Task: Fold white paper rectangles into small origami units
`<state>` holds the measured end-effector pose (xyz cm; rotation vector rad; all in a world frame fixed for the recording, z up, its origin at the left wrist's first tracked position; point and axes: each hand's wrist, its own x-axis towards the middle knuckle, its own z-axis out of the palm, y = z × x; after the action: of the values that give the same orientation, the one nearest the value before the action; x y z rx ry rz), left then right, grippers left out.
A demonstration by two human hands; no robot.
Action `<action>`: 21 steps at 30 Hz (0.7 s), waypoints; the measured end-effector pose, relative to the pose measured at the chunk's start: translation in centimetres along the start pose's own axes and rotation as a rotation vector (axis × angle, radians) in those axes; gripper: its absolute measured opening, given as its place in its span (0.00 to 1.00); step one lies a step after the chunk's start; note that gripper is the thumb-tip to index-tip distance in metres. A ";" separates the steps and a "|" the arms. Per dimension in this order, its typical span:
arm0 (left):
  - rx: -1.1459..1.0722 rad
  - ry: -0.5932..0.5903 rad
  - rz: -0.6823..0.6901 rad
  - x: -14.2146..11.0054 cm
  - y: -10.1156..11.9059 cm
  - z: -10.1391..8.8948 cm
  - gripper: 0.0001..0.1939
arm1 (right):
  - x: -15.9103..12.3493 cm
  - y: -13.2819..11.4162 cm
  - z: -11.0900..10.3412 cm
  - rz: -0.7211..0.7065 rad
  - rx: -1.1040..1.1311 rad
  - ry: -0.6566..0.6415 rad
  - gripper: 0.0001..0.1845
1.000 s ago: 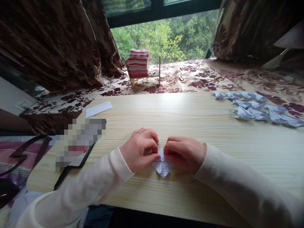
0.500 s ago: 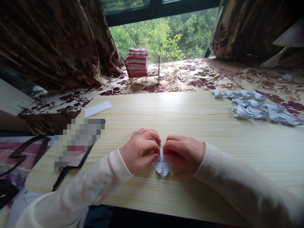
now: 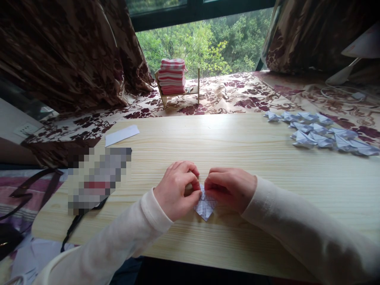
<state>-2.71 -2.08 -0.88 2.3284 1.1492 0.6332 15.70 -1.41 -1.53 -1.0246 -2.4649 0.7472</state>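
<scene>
A small folded piece of patterned white paper point(image 3: 205, 206) lies on the light wooden table point(image 3: 225, 146), its point towards me. My left hand point(image 3: 178, 190) pinches the paper's upper left edge with curled fingers. My right hand point(image 3: 230, 188) is curled on its upper right edge, fingertips pressed down on the fold. The two hands almost touch above the paper. Both arms wear cream sleeves.
Several folded paper pieces point(image 3: 320, 132) lie in a heap at the table's far right. A white paper slip point(image 3: 121, 135) lies at the far left. A blurred flat object point(image 3: 96, 176) sits at the left edge. A small wooden rack with striped cloths point(image 3: 173, 77) stands by the window.
My left hand has shifted slightly right and closed tighter over the paper's left side, so less of the paper shows. My right hand has barely moved.
</scene>
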 end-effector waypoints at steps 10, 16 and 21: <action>-0.075 0.052 -0.052 -0.6 0.3 0.4 0.04 | 1.5 -0.5 -1.0 0.086 -0.039 -0.139 0.04; -0.073 0.079 -0.098 -0.7 0.5 0.4 0.05 | 2.0 -0.7 -1.2 0.154 -0.044 -0.202 0.04; -0.050 0.111 -0.131 -1.1 1.1 0.5 0.06 | 1.8 -0.9 -1.4 0.135 -0.045 -0.188 0.04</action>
<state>-2.31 -3.65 -0.83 2.1791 1.3081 0.7416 14.74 -0.16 0.32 -1.1969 -2.6011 0.8701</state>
